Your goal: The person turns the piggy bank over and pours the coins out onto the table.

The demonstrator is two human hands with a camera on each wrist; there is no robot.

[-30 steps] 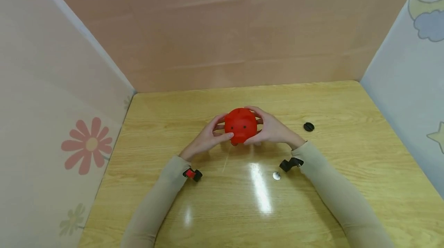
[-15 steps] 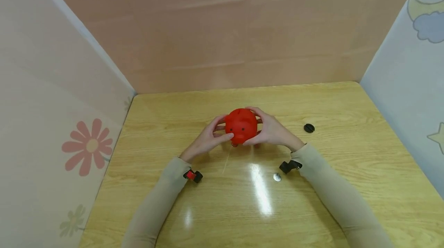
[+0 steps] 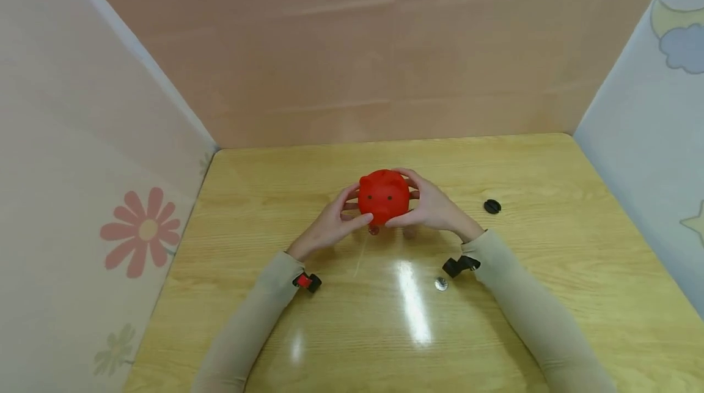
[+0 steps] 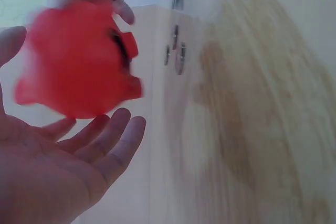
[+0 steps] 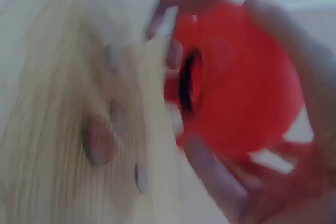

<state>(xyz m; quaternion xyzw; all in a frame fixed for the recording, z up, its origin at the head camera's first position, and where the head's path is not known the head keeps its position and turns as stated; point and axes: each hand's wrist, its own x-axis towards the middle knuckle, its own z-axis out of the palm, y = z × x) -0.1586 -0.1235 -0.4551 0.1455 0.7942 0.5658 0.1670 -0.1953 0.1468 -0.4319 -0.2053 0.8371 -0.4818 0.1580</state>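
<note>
A red piggy bank (image 3: 383,196) is held between both hands above the wooden table, its two dark eyes facing the person. My left hand (image 3: 332,225) grips its left side, thumb near the snout. On the other side my right hand (image 3: 437,206) holds it with fingers curled round the back and thumb at the lower front. The right wrist view, though blurred, shows a dark-rimmed round hole (image 5: 191,82) in its underside. Below it lie several coins, among them a reddish one (image 5: 100,140) and a thin greyish one (image 5: 140,178).
A silvery coin (image 3: 441,283) lies on the table (image 3: 352,332) near the right wrist. Farther right is a small black oval piece (image 3: 492,206) with a ridge, resembling a stopper. Walls stand at the back and both sides.
The piggy bank has rocked slightly in both hands: its face dipped half a second ago and now tips up again. The grip stays the same.
</note>
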